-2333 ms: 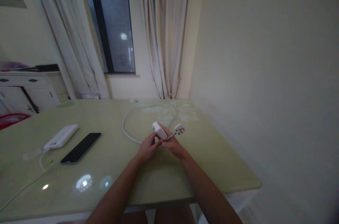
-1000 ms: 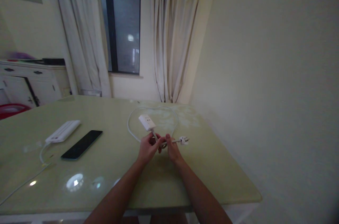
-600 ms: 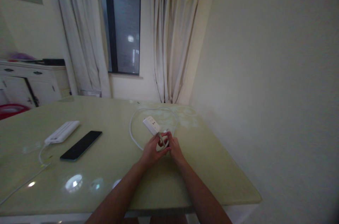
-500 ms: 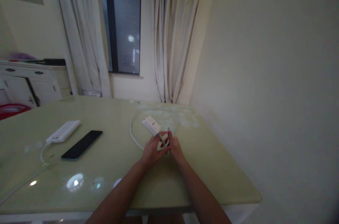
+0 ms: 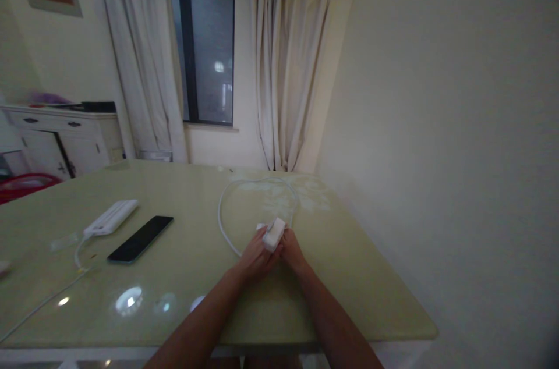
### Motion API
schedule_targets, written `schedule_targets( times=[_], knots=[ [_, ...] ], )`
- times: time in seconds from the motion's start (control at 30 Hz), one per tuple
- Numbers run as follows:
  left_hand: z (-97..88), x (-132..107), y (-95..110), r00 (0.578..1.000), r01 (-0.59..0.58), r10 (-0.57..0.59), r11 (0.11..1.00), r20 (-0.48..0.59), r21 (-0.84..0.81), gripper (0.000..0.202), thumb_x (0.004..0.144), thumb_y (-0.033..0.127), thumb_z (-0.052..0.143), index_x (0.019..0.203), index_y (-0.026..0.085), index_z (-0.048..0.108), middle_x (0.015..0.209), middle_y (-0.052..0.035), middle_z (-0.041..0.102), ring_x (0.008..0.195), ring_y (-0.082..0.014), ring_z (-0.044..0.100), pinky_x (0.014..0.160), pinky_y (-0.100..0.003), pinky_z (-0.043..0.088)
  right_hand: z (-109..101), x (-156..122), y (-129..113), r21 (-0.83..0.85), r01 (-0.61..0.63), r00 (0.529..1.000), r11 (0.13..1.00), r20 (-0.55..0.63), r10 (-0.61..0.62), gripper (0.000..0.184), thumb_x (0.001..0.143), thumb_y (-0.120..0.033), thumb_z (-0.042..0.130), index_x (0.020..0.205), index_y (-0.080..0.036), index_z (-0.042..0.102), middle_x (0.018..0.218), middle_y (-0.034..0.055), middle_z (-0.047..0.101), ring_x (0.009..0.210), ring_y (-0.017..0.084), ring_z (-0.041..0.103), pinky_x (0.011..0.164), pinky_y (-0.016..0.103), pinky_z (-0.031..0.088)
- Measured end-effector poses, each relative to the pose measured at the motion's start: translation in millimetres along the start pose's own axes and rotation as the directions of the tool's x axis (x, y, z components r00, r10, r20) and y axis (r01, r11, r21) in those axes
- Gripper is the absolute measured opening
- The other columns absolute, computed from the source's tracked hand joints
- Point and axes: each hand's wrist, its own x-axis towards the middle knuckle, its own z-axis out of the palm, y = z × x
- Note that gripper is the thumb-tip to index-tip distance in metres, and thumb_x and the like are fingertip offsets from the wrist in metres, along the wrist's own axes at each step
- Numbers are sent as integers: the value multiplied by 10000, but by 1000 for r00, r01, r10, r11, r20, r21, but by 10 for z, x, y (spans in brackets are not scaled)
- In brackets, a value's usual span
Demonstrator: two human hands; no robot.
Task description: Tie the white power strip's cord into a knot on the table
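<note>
A small white power strip is tilted up between my two hands, its narrow end towards me and its socket face turned out of sight. My left hand is closed around it from the left. On the right, my right hand is closed against the strip, where the white cable comes down to its fingers; the fingertips are largely hidden. The cable lies in a wide loop on the table beyond both hands, its other side passing behind my left hand.
The glossy pale green table runs to a wall on the right. To the left lie a black phone and a white charger-like block with its own cable. A window, curtains and a white cabinet stand behind.
The power strip has turned from lying away from my hands, socket face showing, to tilting up between them. My hands have drawn closer together. The view has shifted slightly left.
</note>
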Motion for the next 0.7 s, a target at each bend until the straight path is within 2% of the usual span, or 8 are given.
schedule_targets(
  times=[0.1,0.2,0.3,0.4,0.47,0.53,0.6,0.7],
  knots=[
    [19,-18,-27,999,23,-21,998,-24,67,499,983,239,462,1480,199,433,1355,-154,629,1302,-289,561,1086,-498,462,17,6,47,-7,9,999,1000,46,-8,582,987,-534,339,650,-188,663,586,67,598,557,170,543,584,283,437],
    [-19,-8,-33,999,-10,15,995,-44,103,478,961,198,462,1438,180,483,1345,-157,634,1297,-276,566,1068,-461,479,55,11,78,-1,72,997,997,-7,-72,427,951,-449,457,663,-202,652,668,75,662,638,185,591,616,277,474],
    [-74,16,-33,995,-38,42,998,-93,44,439,954,183,447,1387,165,516,1360,-162,620,1303,-241,558,1082,-437,469,92,3,36,-29,126,991,992,-29,-127,281,898,-354,542,668,-219,633,699,54,685,678,187,603,639,272,490],
    [-94,17,-55,964,76,-97,992,-246,-96,304,961,258,477,1225,184,608,1230,-158,680,1210,-242,618,1025,-438,510,116,-39,-111,-69,155,984,985,-80,-161,299,926,-318,496,675,-210,615,676,40,657,659,170,584,643,265,472],
    [-110,11,-74,909,188,-236,968,-345,-165,244,959,348,501,1076,189,644,1062,-160,715,1077,-270,675,929,-450,554,124,-84,-236,-85,207,970,975,-109,-216,253,951,-314,472,813,-199,651,750,39,664,713,165,590,695,267,471],
    [-156,22,-78,840,287,-342,939,-421,-190,268,977,403,463,989,187,621,922,-151,708,917,-268,702,808,-438,579,128,-129,-339,-100,295,949,950,-90,-304,179,925,-315,541,1010,-193,640,843,37,665,767,161,589,746,270,472],
    [-236,62,-66,742,376,-479,877,-469,-300,282,1001,420,417,962,189,573,849,-115,686,804,-230,698,723,-387,581,126,-158,-393,-132,393,916,910,-32,-400,207,897,-280,591,1084,-191,603,887,34,650,780,154,579,767,268,470],
    [-358,149,-57,575,421,-727,656,-375,-627,318,981,492,450,927,188,528,788,-51,664,698,-179,693,651,-323,580,97,-161,-389,-265,480,869,837,13,-494,101,953,-192,517,967,-203,616,898,42,636,816,156,569,786,268,456]
  ],
)
